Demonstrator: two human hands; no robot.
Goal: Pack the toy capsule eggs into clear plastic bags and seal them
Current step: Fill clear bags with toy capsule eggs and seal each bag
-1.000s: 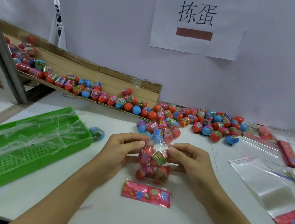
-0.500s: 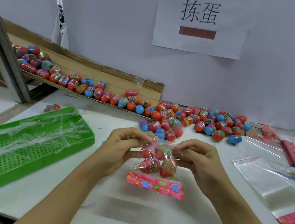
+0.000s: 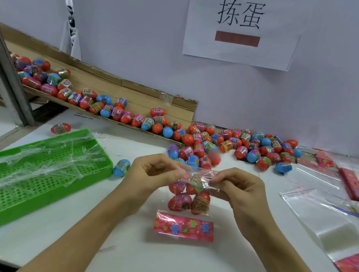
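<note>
The clear bag (image 3: 189, 197), holding several capsule eggs (image 3: 190, 200), hangs above the white counter (image 3: 156, 261), its pink flowered header card (image 3: 184, 227) lowest. The left hand (image 3: 152, 173) and right hand (image 3: 239, 190) each pinch the bag's top edge with curled fingers. Behind the bag lies a loose egg pile (image 3: 241, 145); left of the bag, a green tray (image 3: 18, 175).

Place: my packing station in a small workshop.
Signs: loose capsule eggs (image 3: 198, 139) heaped on my worktop (image 3: 156, 259), empty bags (image 3: 328, 216), paper station label (image 3: 241, 28).

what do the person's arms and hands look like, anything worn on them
Both forearms are bare up to the picture's edge, with no sleeves in view. The left hand and right hand wear no gloves, and no rings, watch or bands show. Fingernails look short.
</note>
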